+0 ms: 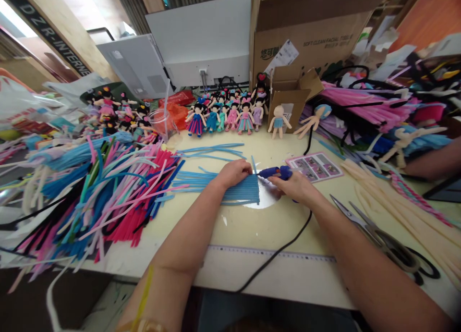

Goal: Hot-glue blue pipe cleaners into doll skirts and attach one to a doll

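Observation:
A row of blue pipe cleaners [237,193] lies side by side on the table, their right ends lined up over a shiny white round patch [268,197]. My left hand [235,172] is closed at the row's upper edge, fingertips pressed together on the pipe cleaners. Wrapped in my right hand [296,187] is a blue hot glue gun [275,172]. Its nozzle points left and meets the upper right corner of the row, close to my left fingertips. One blue pipe cleaner [253,164] sticks up there. My palm hides part of the gun's handle.
Heaped pipe cleaners [126,197] cover the left side. Finished dolls [230,113] stand at the back before a cardboard box [306,39]. Scissors [382,240], a printed card [317,166] and beige strips [396,202] lie right. A black cord [277,252] crosses the ruler [266,252].

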Available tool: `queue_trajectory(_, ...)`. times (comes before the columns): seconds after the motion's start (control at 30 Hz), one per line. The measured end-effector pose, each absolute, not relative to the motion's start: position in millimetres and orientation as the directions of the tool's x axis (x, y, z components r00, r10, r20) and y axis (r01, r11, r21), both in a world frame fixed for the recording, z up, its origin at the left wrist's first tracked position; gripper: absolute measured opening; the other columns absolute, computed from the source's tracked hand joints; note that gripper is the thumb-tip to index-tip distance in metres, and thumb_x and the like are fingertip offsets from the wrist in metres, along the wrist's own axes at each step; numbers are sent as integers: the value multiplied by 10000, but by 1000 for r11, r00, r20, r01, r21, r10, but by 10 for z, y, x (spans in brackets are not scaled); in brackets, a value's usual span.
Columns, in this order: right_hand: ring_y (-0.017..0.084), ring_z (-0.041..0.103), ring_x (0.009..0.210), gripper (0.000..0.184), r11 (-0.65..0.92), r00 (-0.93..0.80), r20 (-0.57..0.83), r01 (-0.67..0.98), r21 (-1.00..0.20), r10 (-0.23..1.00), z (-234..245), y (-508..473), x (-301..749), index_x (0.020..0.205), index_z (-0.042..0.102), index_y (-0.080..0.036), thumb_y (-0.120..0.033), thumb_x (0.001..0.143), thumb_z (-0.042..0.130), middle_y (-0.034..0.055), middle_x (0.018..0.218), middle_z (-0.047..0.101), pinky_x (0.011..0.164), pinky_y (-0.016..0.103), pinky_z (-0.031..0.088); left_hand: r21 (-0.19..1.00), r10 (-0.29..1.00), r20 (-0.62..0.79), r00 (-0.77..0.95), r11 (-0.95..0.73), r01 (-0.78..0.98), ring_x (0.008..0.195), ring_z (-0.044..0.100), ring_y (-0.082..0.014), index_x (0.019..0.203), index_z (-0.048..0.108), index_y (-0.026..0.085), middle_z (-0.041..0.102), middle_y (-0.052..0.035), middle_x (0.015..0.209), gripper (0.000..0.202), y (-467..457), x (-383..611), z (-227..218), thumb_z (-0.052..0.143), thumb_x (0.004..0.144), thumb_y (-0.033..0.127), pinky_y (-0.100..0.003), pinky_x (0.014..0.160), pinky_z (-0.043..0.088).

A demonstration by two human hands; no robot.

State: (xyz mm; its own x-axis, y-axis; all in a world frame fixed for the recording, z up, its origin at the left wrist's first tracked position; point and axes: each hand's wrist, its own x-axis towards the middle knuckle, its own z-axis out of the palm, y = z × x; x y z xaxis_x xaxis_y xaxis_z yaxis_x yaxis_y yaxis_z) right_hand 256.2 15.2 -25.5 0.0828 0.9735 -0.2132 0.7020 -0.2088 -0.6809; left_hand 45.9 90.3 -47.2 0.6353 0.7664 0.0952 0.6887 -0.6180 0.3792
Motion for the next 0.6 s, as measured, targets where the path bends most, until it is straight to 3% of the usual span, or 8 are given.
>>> queue_trajectory(0.33,185,647,605,290,-183,64,-185,635,-750,981,-296,151,2596,801,741,-204,-460,769,609,19,581,677,516,251,423,378,766,98,636,-620,688,843,601,-149,843,709,213,650,-13,870,197,896,460,-467,532,807,137,-250,783,456)
queue_trajectory(0.6,185,638,611,287,-220,79,-233,707,-672,969,-235,156,2546,790,745,-215,-456,793,591,21,569,671,542,256,426,381,756,102,646,-630,677,837,598,-149,843,712,211,643,-13,858,200,908,455,-478,533,806,132,-251,783,455)
